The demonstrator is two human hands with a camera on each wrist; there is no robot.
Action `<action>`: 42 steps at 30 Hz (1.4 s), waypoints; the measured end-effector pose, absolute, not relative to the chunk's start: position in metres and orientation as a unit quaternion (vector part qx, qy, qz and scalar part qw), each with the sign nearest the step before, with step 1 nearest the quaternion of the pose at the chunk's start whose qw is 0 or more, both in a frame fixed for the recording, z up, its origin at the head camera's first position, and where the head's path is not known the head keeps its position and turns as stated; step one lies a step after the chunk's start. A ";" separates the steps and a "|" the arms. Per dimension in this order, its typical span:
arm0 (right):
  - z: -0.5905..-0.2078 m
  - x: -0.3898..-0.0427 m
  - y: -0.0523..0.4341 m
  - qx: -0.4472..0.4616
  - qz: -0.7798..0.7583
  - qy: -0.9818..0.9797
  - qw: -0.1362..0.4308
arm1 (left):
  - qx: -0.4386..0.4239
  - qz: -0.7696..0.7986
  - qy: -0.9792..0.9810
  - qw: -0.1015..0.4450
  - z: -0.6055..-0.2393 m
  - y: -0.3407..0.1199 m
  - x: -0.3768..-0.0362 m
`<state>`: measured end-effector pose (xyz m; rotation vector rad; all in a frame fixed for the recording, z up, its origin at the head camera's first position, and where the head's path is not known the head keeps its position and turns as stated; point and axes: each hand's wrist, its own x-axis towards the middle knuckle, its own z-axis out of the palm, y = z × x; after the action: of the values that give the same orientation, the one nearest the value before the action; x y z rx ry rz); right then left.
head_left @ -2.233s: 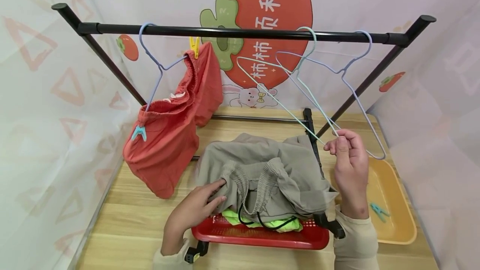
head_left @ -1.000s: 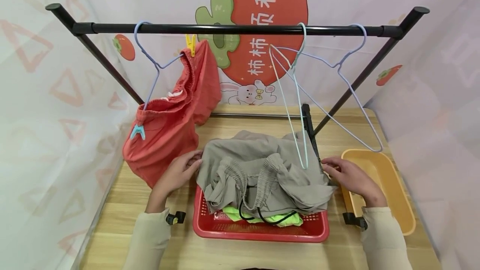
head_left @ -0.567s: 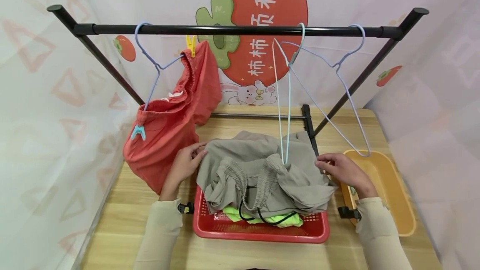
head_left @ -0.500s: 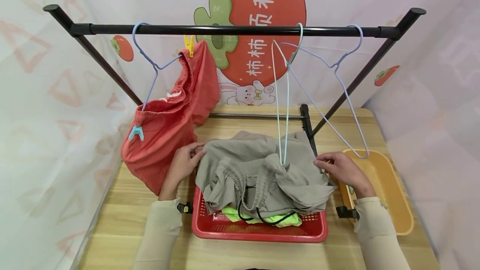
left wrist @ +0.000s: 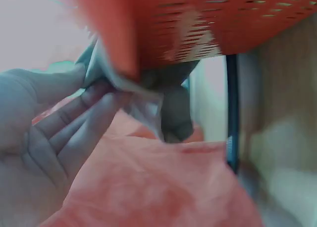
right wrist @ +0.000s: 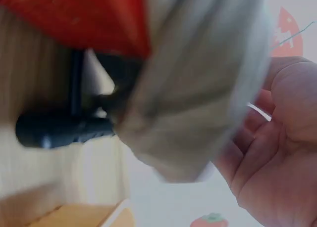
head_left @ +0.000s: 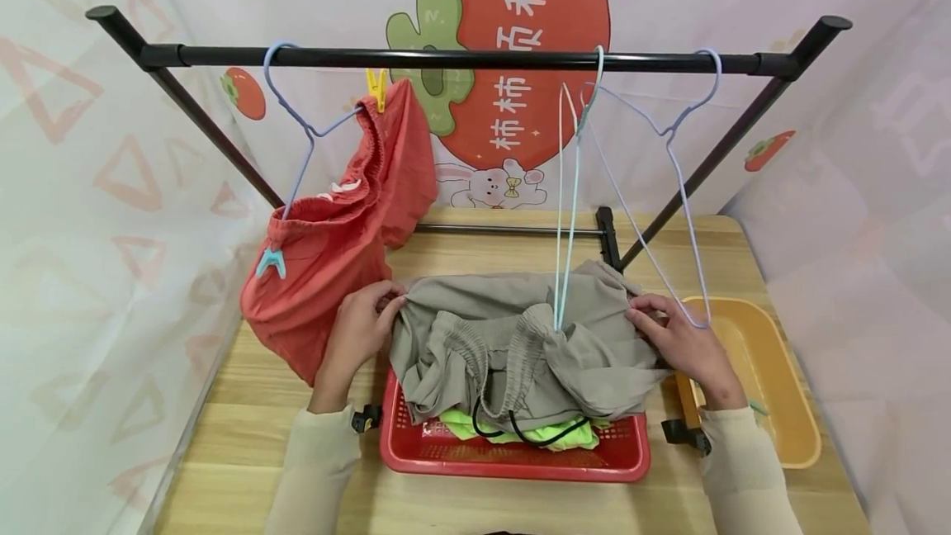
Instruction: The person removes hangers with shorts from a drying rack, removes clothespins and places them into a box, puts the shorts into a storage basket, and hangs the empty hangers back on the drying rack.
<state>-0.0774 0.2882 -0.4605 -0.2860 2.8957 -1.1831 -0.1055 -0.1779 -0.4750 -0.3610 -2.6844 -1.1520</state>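
A: Left grip point(head_left: 360, 329) pinching one edge of the grey garment point(head_left: 464, 291), right grip point(head_left: 687, 347) pinching the other, cloth slung between them!

B: That's the head view. Below the span sits the red basket point(head_left: 513, 469), lime cloth point(head_left: 456, 423) peeking out. Mint hanger point(head_left: 571, 225) dangles between the grips, its low end over the waistband; touching or not, I can't tell.

A: There's the danger! Lift both grips and the garment could snag that wire. The purple hanger point(head_left: 689, 225) crosses just above the right grip, so a raise there might knock it.

B: Left wrist view: thumb and fingers on a thin fold, basket wall close beside the grip, red garment point(head_left: 327, 287) behind it. Small bite; a hard tug could slip it.

A: Right wrist view, blurred! Cloth reaches the grip, fingertips hidden, firmness unknown. Lose that side and the garment would probably sag lopsided.
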 end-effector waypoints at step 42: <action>-0.435 -0.046 0.242 -0.456 -0.512 0.662 0.303 | -0.474 -0.433 -0.708 -0.293 -0.429 -0.149 -0.066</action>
<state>-0.0464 0.2416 -0.4347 -1.2089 1.7539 -1.3584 -0.0658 -0.1486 -0.4286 -1.8538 -2.7675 -1.6915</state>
